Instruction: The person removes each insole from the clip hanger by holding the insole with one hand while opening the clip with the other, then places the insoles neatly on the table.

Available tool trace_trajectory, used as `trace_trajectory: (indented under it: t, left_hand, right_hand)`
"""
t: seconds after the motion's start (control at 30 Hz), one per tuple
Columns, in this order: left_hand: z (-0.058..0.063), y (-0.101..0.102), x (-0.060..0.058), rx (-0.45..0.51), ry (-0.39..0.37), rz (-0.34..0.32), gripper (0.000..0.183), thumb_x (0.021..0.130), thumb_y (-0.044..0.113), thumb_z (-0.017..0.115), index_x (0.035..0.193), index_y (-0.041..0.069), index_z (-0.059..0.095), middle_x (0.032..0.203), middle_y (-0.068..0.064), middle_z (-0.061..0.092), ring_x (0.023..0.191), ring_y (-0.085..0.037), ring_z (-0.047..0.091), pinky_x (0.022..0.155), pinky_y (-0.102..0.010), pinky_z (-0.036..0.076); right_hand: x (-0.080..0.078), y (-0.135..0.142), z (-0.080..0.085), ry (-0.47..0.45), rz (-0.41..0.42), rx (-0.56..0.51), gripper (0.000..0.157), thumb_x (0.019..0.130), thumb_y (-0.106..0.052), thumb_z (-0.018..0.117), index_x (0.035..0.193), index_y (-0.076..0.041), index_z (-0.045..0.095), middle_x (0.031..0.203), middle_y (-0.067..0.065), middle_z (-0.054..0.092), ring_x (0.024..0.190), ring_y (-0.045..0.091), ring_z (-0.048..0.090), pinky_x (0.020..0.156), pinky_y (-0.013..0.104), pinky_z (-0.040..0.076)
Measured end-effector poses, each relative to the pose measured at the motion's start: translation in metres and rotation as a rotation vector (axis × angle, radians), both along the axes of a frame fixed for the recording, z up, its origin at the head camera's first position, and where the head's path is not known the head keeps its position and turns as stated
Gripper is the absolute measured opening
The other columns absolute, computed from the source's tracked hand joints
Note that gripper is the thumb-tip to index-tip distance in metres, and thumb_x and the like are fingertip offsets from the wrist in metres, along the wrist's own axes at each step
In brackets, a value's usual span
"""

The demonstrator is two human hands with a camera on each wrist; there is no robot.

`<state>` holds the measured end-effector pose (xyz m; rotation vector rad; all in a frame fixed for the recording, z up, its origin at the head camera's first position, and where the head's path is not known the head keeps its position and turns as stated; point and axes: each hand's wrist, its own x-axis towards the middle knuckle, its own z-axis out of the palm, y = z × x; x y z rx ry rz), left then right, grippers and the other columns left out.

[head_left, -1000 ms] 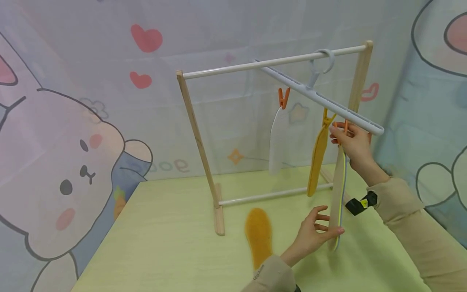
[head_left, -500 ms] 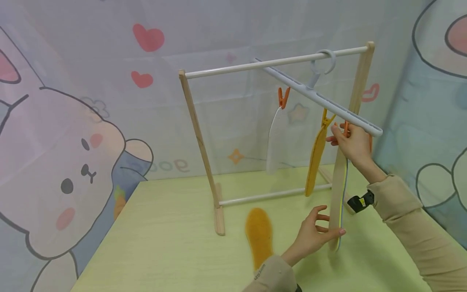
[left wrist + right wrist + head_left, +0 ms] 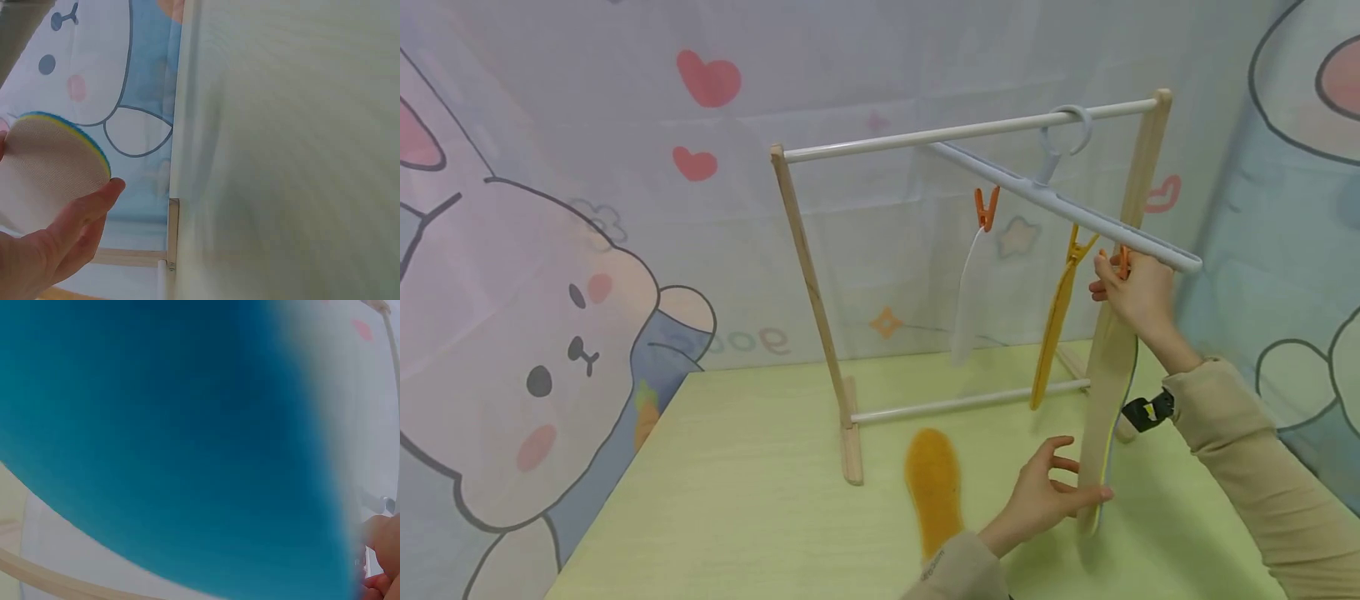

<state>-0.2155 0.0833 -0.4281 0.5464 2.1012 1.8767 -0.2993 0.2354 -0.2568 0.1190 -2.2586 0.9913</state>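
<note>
A beige-faced insole (image 3: 1108, 400) with a yellow and blue edge hangs upright at the right in the head view. Its blue underside (image 3: 187, 425) fills most of the right wrist view. My right hand (image 3: 1138, 292) pinches an orange clothespin (image 3: 1123, 262) at the insole's top, just under the near end of the white hanger (image 3: 1045, 196); the fingers partly cover the clothespin. Lower down, my left hand (image 3: 1041, 492) holds the insole's bottom end, thumb at one edge. In the left wrist view, fingertips of the left hand (image 3: 69, 237) touch that rounded end (image 3: 56, 162).
The hanger's hook loops over the rack's white top rod (image 3: 925, 137). From the hanger hang a white insole (image 3: 966, 308) on an orange clothespin (image 3: 987, 210) and a yellow insole (image 3: 1054, 333) on a yellow clothespin (image 3: 1078, 248). Another yellow insole (image 3: 934, 483) lies on the table (image 3: 715, 500).
The beige insole has turned to show more of its face, and its lower end has dropped slightly. My right hand and the hanger's near end have shifted a little right.
</note>
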Motion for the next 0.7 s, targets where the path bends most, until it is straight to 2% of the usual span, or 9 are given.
trace_trajectory:
  t: [0.1, 0.23, 0.37, 0.6, 0.7]
  left_hand:
    - [-0.002, -0.0016, -0.0011, 0.04, -0.021, 0.018, 0.062, 0.074, 0.011, 0.071, 0.126, 0.024, 0.039, 0.096, 0.007, 0.053, 0.07, -0.005, 0.062, 0.053, -0.021, 0.051]
    - [-0.0013, -0.0037, -0.004, 0.038, -0.023, 0.032, 0.066, 0.073, 0.012, 0.072, 0.128, 0.023, 0.037, 0.098, 0.007, 0.052, 0.072, -0.006, 0.062, 0.054, -0.022, 0.051]
    - [-0.0006, -0.005, -0.0048, 0.034, -0.041, 0.049, 0.068, 0.072, 0.011, 0.073, 0.129, 0.021, 0.037, 0.098, 0.007, 0.052, 0.074, -0.007, 0.062, 0.054, -0.023, 0.052]
    - [-0.0035, -0.0066, -0.005, 0.031, -0.044, 0.071, 0.069, 0.07, 0.009, 0.074, 0.129, 0.017, 0.039, 0.099, 0.008, 0.051, 0.075, -0.008, 0.062, 0.055, -0.021, 0.051]
    - [-0.0036, -0.0097, -0.0047, 0.037, -0.043, 0.077, 0.071, 0.069, 0.007, 0.074, 0.13, 0.016, 0.039, 0.099, 0.008, 0.051, 0.075, -0.008, 0.061, 0.055, -0.021, 0.051]
  right_hand:
    - [0.0005, 0.002, 0.0025, -0.009, -0.016, 0.018, 0.036, 0.092, -0.027, 0.045, 0.095, 0.008, 0.051, 0.078, 0.029, 0.064, 0.041, -0.022, 0.04, 0.041, 0.008, 0.04]
    - [0.0008, 0.0025, 0.0036, -0.006, -0.014, 0.02, 0.033, 0.091, -0.027, 0.047, 0.091, 0.006, 0.05, 0.074, 0.026, 0.065, 0.041, -0.018, 0.044, 0.045, 0.004, 0.039]
    - [0.0015, 0.0028, 0.003, -0.015, 0.006, 0.018, 0.033, 0.09, -0.028, 0.048, 0.088, 0.005, 0.049, 0.073, 0.026, 0.065, 0.042, -0.016, 0.046, 0.045, 0.006, 0.041]
    - [0.0006, 0.0055, 0.002, -0.051, 0.007, 0.055, 0.038, 0.091, -0.031, 0.046, 0.095, 0.006, 0.05, 0.077, 0.025, 0.066, 0.044, -0.021, 0.043, 0.048, 0.007, 0.038]
    - [0.0005, 0.0055, 0.002, -0.057, 0.0, 0.062, 0.042, 0.091, -0.034, 0.046, 0.101, 0.007, 0.051, 0.079, 0.024, 0.067, 0.046, -0.023, 0.041, 0.064, 0.018, 0.046]
